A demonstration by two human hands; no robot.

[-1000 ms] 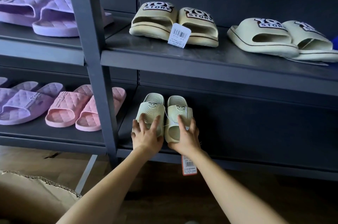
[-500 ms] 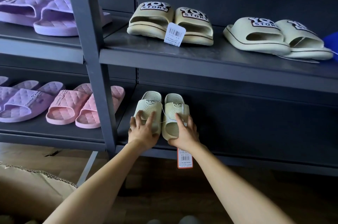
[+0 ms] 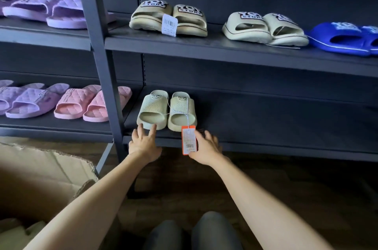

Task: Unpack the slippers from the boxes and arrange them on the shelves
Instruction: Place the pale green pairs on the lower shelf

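A pair of pale green ribbed slippers [image 3: 166,111] stands side by side on the lower dark shelf [image 3: 266,127], just right of the grey upright post. An orange price tag [image 3: 189,140] hangs from them over the shelf's front edge. My left hand [image 3: 144,143] is below the left slipper, its straight fingertips touching that slipper's front edge. My right hand [image 3: 205,147] hovers at the shelf edge beside the tag, fingers relaxed, off the slippers.
The upper shelf carries beige slippers [image 3: 168,18], cream slippers [image 3: 264,28] and blue slippers [image 3: 345,38]. Purple slippers [image 3: 51,10] and pink slippers [image 3: 92,102] fill the left bay. An open cardboard box [image 3: 41,178] sits on the floor at lower left. The post [image 3: 98,45] divides the bays.
Both hands have let go of the green slippers and drawn back toward the shelf's front edge. The pair stays on the lower shelf. The camera has pulled back and down.
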